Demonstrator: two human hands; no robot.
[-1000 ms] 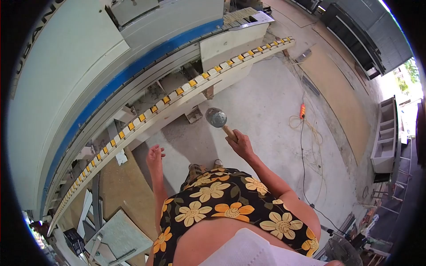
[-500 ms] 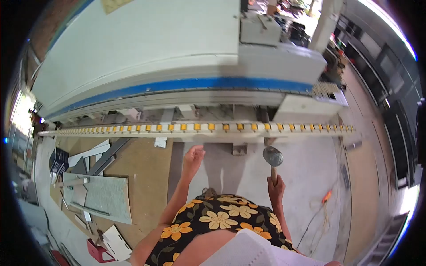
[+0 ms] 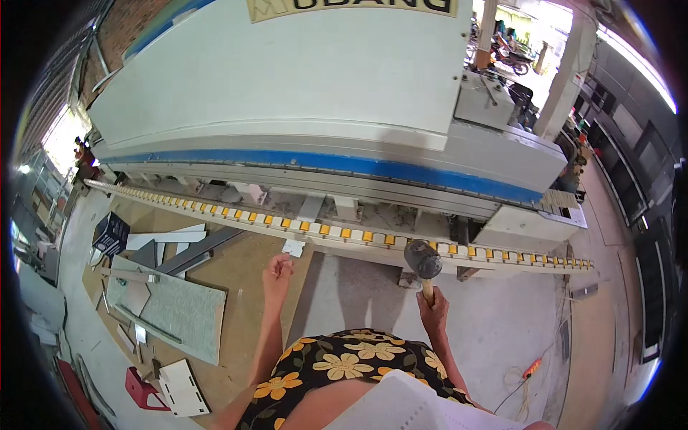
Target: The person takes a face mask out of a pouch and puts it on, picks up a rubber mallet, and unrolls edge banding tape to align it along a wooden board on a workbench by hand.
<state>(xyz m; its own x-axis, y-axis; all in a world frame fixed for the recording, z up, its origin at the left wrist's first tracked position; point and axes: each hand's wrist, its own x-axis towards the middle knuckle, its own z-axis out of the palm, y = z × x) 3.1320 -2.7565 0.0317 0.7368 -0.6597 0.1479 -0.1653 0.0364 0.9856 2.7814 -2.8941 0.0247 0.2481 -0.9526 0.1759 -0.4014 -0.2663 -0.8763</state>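
Observation:
My right hand [image 3: 433, 312] is wrapped round the wooden handle of a mallet [image 3: 423, 259], its dark head raised and overlapping the near edge of a long rail. That rail [image 3: 337, 241], lined with yellow and white blocks, runs across in front of me along a large white machine [image 3: 287, 79] with a blue stripe. My left hand [image 3: 278, 271] hangs in the air on the near side of the rail, fingers curled, touching nothing that I can see. A small white piece [image 3: 293, 248] lies just beyond it.
Down on the left are a glass-like panel [image 3: 179, 315], grey strips [image 3: 197, 251], a dark box [image 3: 111, 234] and a red stool [image 3: 143, 390]. An orange socket with a cable [image 3: 532, 368] lies on the floor at the right. Dark cabinets [image 3: 648, 279] line the far right.
The view has swung to the left and up, showing more of the machine. The mallet, still in my right hand, now overlaps the rail. My left hand stays curled and raised.

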